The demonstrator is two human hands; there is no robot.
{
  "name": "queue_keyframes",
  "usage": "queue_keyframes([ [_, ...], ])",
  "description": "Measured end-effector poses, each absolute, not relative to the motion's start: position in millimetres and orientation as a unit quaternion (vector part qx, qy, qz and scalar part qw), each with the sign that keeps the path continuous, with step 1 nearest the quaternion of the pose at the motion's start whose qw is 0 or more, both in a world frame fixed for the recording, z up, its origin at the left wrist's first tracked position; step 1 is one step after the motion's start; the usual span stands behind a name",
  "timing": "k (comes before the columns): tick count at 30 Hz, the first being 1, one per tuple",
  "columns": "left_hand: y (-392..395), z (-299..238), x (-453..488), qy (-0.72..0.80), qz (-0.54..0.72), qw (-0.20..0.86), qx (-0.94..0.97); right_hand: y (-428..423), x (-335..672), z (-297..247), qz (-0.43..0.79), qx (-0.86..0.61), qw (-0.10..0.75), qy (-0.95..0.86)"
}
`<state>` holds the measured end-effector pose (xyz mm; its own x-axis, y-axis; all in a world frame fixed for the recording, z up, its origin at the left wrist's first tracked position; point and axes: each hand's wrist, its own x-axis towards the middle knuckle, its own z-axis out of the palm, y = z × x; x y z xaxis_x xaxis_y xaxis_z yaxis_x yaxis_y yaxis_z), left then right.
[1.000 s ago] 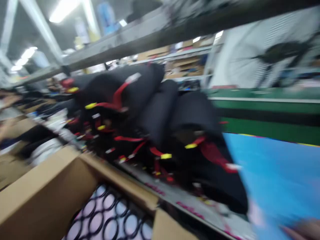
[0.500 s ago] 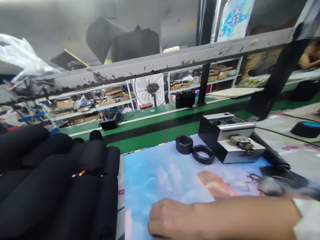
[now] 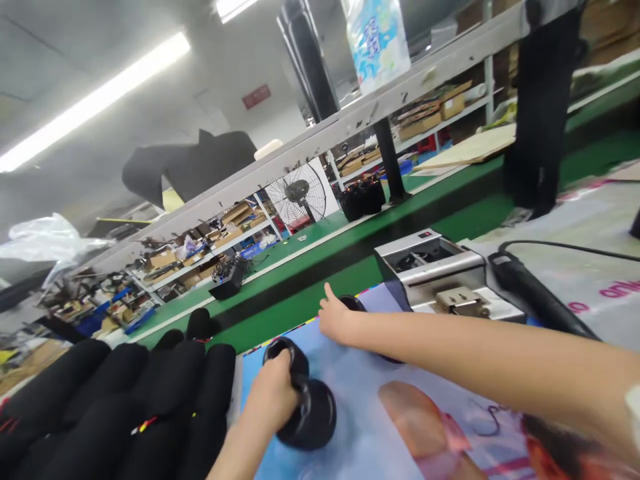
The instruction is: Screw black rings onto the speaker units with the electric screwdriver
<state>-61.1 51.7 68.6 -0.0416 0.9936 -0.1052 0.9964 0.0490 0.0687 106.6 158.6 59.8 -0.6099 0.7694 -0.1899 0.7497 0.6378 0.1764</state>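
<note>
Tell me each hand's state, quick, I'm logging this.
Left hand: closed, holding a black ring.
Right hand: open, fingers spread, holding nothing.

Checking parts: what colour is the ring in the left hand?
Black, best seen in the head view: the ring in the left hand.

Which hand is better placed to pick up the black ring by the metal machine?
Right, most likely: the right hand is empty and open, with its fingers right beside the black ring. The left hand is already gripping black rings and sits farther away.
</note>
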Motion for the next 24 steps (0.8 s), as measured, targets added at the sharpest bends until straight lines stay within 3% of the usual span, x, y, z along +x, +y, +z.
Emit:
queue_keyframes([
  [4, 91.4, 70.2, -14.3, 0.703, -0.110, 0.064, 0.700, 166.7, 118.3, 58.8, -0.001, 0.436, 0.168, 0.884],
  [9, 121.5, 64.6, 25.2, 0.662, -0.153, 0.063, 0.731, 174.4, 149.1, 80.1, -0.031, 0.467, 0.163, 0.869],
  [18, 138.5, 64.3, 53.3, 0.620, -0.169, 0.055, 0.764, 139.6, 185.0, 158.0, -0.006, 0.500, -0.082, 0.862],
  [24, 144.1, 54.8, 52.5, 0.587, -0.135, 0.090, 0.793, 104.9, 191.7, 152.4, -0.039, 0.451, -0.160, 0.877],
])
